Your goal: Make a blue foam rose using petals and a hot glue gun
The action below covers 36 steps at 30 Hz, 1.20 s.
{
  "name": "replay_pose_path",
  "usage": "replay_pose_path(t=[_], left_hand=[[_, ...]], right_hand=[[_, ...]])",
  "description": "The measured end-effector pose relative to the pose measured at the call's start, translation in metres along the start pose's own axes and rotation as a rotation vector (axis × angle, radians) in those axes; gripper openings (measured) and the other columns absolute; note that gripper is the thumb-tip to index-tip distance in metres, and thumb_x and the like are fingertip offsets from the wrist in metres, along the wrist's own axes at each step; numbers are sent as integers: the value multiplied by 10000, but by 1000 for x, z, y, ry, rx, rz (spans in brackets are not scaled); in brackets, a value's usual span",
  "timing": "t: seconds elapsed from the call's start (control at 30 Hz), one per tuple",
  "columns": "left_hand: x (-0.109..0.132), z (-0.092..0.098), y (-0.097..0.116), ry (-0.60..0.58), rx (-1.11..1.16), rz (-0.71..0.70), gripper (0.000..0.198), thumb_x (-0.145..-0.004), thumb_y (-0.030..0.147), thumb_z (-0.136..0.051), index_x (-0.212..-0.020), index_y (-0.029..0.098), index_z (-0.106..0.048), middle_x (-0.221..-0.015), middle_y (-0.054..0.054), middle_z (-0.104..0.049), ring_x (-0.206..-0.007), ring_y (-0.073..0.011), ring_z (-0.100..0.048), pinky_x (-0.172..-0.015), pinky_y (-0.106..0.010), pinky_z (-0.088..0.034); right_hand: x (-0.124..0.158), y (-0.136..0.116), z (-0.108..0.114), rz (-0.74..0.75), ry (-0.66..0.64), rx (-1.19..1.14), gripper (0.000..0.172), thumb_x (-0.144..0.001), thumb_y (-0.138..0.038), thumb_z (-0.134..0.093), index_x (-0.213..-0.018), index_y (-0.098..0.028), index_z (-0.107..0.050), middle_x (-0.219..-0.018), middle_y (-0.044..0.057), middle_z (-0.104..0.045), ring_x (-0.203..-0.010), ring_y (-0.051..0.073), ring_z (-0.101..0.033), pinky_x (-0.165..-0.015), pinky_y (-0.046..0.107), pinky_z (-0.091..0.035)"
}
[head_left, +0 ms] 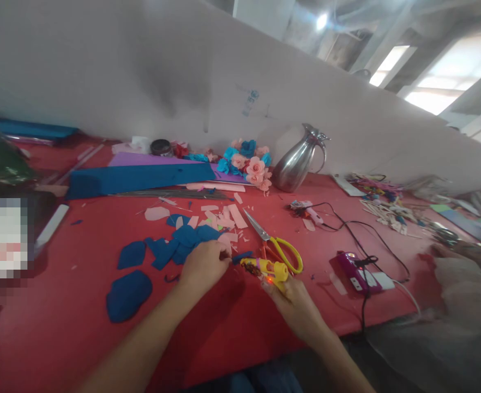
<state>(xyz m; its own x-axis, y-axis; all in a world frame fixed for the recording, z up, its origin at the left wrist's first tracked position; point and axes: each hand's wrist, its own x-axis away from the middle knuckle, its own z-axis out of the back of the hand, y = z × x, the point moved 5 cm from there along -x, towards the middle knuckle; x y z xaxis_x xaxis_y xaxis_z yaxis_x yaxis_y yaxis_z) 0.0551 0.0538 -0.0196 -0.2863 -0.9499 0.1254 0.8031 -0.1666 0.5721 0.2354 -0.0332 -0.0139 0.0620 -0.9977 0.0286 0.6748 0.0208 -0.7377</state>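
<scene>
My left hand (203, 266) is closed in a pinch on a small blue paper piece (240, 256) on the red table (224, 327). My right hand (295, 305) grips a yellow glue gun (267, 268) with a red light on, its nozzle pointing left at that blue piece. Blue petal cut-outs (128, 293) and pink paper scraps (224, 218) lie just beyond and to the left of my left hand. Yellow-handled scissors (279, 245) lie right behind the glue gun.
A steel jug (298, 164) and a bunch of pink and blue paper flowers (251, 161) stand by the back wall. Blue and purple sheets (138, 177) lie at left. A purple power strip (357, 271) with cables sits at right, near another person's sleeve (465, 284).
</scene>
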Motion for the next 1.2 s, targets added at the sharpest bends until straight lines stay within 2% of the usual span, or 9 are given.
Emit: replay_pose_path(t=[0.3,0.47,0.6,0.83,1.1,1.2], left_hand=[[-2,-3,-3,7,12,-3,168,-734,182,-574,-762,240,-729,-861,-42,-726,-801,-210,-644,-671,-285,-419],[-1,-2,-2,-5,-8,2,170,-749,189,-565,-775,230,-728,-879,-48,-729,-825,-216,-647,-690,-292,-420],[-1,-1,-2,-4,-4,0,164,-747,188,-572,-782,229,-727,-881,-48,-728,-825,-218,-647,-686,-294,-419],[-1,-2,-3,-8,7,7,155,-747,198,-576,-762,240,-725,-867,-35,-735,-823,-213,-648,-670,-286,-409],[0,-1,-3,-2,11,7,163,-741,182,-575,-768,240,-725,-856,-37,-733,-809,-209,-650,-660,-281,-406],[1,-1,-1,1,16,2,155,-739,172,-579,-736,236,-720,-830,-35,-728,-790,-202,-648,-657,-276,-406]], right_hand=[[-1,-3,1,-4,4,-12,290,-903,-395,-473,-905,-170,-657,-783,70,-696,-718,226,-638,-625,278,-440],[1,-3,4,-37,-39,-1,312,-909,-415,-457,-934,-174,-654,-801,67,-694,-750,232,-640,-642,278,-440],[0,-5,6,-53,-8,-12,321,-905,-427,-461,-925,-167,-649,-780,67,-691,-723,225,-636,-639,280,-439],[0,-8,8,-51,-14,10,309,-894,-416,-481,-868,-165,-659,-717,44,-675,-642,197,-608,-559,253,-400],[-3,-11,6,-35,5,-55,311,-888,-418,-483,-976,-178,-660,-793,64,-691,-735,220,-631,-629,267,-440],[0,-4,13,-74,-12,-31,320,-875,-444,-499,-812,-179,-665,-632,16,-637,-584,167,-580,-527,235,-393]])
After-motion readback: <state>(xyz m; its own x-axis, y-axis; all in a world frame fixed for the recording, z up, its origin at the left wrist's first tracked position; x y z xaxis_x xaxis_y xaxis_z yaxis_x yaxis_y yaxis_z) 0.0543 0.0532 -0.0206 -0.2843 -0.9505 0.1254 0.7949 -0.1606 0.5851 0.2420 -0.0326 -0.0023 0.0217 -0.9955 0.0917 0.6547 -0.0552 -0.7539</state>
